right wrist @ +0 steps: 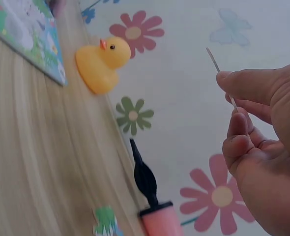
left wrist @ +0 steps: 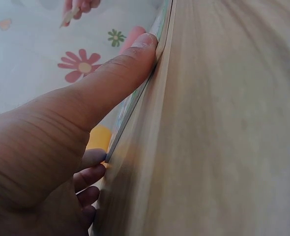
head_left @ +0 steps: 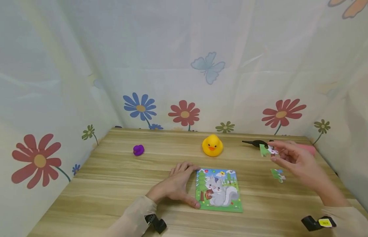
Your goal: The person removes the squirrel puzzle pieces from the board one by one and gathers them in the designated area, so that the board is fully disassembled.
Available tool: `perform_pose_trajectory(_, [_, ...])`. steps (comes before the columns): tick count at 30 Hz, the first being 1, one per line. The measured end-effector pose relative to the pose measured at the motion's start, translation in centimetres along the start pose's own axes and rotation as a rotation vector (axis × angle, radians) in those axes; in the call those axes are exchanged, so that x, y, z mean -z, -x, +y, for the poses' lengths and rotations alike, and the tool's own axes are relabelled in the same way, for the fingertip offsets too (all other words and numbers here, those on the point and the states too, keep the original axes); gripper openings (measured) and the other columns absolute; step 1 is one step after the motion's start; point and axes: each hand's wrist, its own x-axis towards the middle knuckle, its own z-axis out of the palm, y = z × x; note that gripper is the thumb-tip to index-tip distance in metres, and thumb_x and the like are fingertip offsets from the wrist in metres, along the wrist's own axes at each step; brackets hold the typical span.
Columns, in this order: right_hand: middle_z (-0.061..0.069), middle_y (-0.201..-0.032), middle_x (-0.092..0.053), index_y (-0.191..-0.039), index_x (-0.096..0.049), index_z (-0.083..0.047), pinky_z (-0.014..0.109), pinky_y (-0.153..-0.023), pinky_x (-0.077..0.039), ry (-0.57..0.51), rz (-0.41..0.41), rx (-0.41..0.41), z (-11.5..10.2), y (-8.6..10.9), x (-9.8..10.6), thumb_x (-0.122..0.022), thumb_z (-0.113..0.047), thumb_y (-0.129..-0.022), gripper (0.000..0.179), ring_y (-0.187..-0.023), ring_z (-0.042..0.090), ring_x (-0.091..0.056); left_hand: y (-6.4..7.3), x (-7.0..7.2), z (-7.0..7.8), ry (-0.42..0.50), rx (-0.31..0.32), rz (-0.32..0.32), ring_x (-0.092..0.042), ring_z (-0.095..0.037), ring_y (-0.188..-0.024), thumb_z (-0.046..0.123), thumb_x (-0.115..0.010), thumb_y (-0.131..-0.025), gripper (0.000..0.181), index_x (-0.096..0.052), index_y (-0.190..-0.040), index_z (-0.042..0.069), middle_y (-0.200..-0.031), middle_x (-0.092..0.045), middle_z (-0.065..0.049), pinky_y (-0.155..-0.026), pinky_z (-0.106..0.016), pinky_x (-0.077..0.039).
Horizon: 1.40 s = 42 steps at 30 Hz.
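Observation:
A squirrel picture board [head_left: 218,191] lies flat on the wooden table. My left hand [head_left: 179,186] spans its left edge, the thumb touching near the lower corner and the index finger near the upper one. In the left wrist view, the thumb [left wrist: 120,73] lies along the board's thin edge. Raised over the right side of the table, my right hand [head_left: 293,159] pinches a puzzle piece [head_left: 264,150] between thumb and fingertips; the right wrist view shows that piece [right wrist: 213,60] edge-on. A second puzzle piece [head_left: 278,175] lies on the table below this hand.
Beyond the board stands a yellow rubber duck [head_left: 212,145]. A small purple duck [head_left: 138,150] sits at the back left. At the back right lies a balloon pump [right wrist: 162,220] with a black nozzle, partly behind my right hand. A flower-printed curtain [head_left: 160,65] encloses the table.

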Motion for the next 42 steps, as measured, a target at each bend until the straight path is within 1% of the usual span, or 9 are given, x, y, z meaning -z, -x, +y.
perform_pose_trajectory(4, [0.003, -0.095, -0.059, -0.145, -0.068, -0.001, 0.025, -0.063, -0.046, 0.037, 0.001, -0.005, 1.1, 1.0, 1.4, -0.078, 0.004, -0.101, 0.046, -0.078, 0.016, -0.055, -0.1, -0.1, -0.1, 0.0, 0.004, -0.001, -0.034, -0.034, -0.152, 0.072, -0.101, -0.065, 0.131, -0.04, -0.17, 0.02, -0.167, -0.039, -0.012, -0.128, -0.064, -0.026])
perform_pose_trajectory(10, [0.0, -0.091, -0.057, -0.134, -0.068, 0.004, 0.03, -0.058, -0.041, 0.07, -0.002, -0.092, 2.3, 2.7, 2.4, -0.076, 0.001, -0.104, 0.032, -0.075, 0.015, -0.054, -0.1, -0.1, -0.1, -0.004, 0.005, -0.002, -0.034, -0.034, -0.152, 0.073, -0.1, -0.066, 0.131, -0.04, -0.17, 0.02, -0.167, -0.039, -0.011, -0.129, -0.064, -0.026])
perform_pose_trajectory(13, [0.0, -0.091, -0.06, -0.141, -0.067, 0.006, 0.029, -0.059, -0.043, 0.086, -0.013, -0.113, 2.9, 3.6, 2.7, -0.077, 0.001, -0.103, 0.04, -0.077, 0.014, -0.055, -0.1, -0.1, 0.0, -0.001, 0.002, -0.001, -0.034, -0.035, -0.151, 0.073, -0.1, -0.066, 0.131, -0.04, -0.17, 0.02, -0.166, -0.039, -0.011, -0.129, -0.065, -0.026])
perform_pose_trajectory(17, [-0.003, -0.091, -0.067, -0.141, -0.069, 0.004, 0.024, -0.063, -0.047, 0.112, -0.031, -0.137, 4.0, 4.8, 2.6, -0.081, 0.0, -0.1, 0.043, -0.079, 0.011, -0.06, -0.1, 0.0, 0.1, -0.002, 0.002, -0.003, -0.034, -0.035, -0.151, 0.073, -0.1, -0.066, 0.131, -0.04, -0.17, 0.02, -0.166, -0.039, -0.012, -0.129, -0.065, -0.026])
perform_pose_trajectory(22, [-0.001, -0.093, -0.072, -0.143, -0.071, 0.0, 0.027, -0.062, -0.049, 0.058, -0.067, -0.162, 5.5, 6.5, 2.2, -0.08, 0.001, -0.1, 0.044, -0.079, 0.013, -0.062, -0.2, -0.1, -0.1, -0.008, 0.001, -0.002, -0.034, -0.034, -0.151, 0.072, -0.1, -0.066, 0.13, -0.04, -0.17, 0.021, -0.166, -0.039, -0.011, -0.129, -0.064, -0.025])
perform_pose_trajectory(25, [0.0, -0.094, -0.071, -0.144, -0.071, -0.003, 0.029, -0.061, -0.048, 0.044, -0.101, -0.231, 6.0, 7.4, 2.0, -0.081, -0.004, -0.102, 0.044, -0.08, 0.014, -0.061, -0.1, -0.2, -0.1, -0.007, -0.002, 0.0, -0.034, -0.034, -0.151, 0.072, -0.101, -0.066, 0.131, -0.04, -0.17, 0.02, -0.166, -0.039, -0.011, -0.129, -0.064, -0.025])
perform_pose_trajectory(30, [0.001, -0.101, -0.067, -0.145, -0.072, -0.008, 0.027, -0.066, -0.048, 0.115, -0.196, -0.341, 6.6, 8.3, 1.5, -0.083, -0.02, -0.103, 0.046, -0.086, 0.011, -0.058, 0.0, -0.2, -0.2, -0.007, 0.005, 0.002, -0.034, -0.034, -0.152, 0.072, -0.101, -0.064, 0.134, -0.039, -0.17, 0.02, -0.167, -0.039, -0.012, -0.13, -0.064, -0.025])
perform_pose_trajectory(34, [0.0, -0.101, -0.064, -0.143, -0.074, -0.01, 0.027, -0.067, -0.046, 0.107, -0.233, -0.349, 7.2, 8.8, 1.1, -0.083, -0.021, -0.103, 0.043, -0.087, 0.011, -0.056, 0.0, -0.3, -0.3, -0.009, 0.009, 0.002, -0.034, -0.034, -0.152, 0.072, -0.101, -0.064, 0.134, -0.039, -0.171, 0.02, -0.168, -0.038, -0.012, -0.13, -0.064, -0.025])
perform_pose_trajectory(42, [-0.002, -0.096, -0.065, -0.134, -0.077, -0.007, 0.028, -0.064, -0.047, 0.064, -0.231, -0.247, 8.2, 9.3, 1.0, -0.083, -0.01, -0.101, 0.034, -0.082, 0.014, -0.058, 0.0, -0.1, 0.0, -0.01, 0.007, -0.003, -0.035, -0.033, -0.151, 0.07, -0.102, -0.064, 0.134, -0.039, -0.171, 0.019, -0.167, -0.039, -0.012, -0.129, -0.063, -0.026])
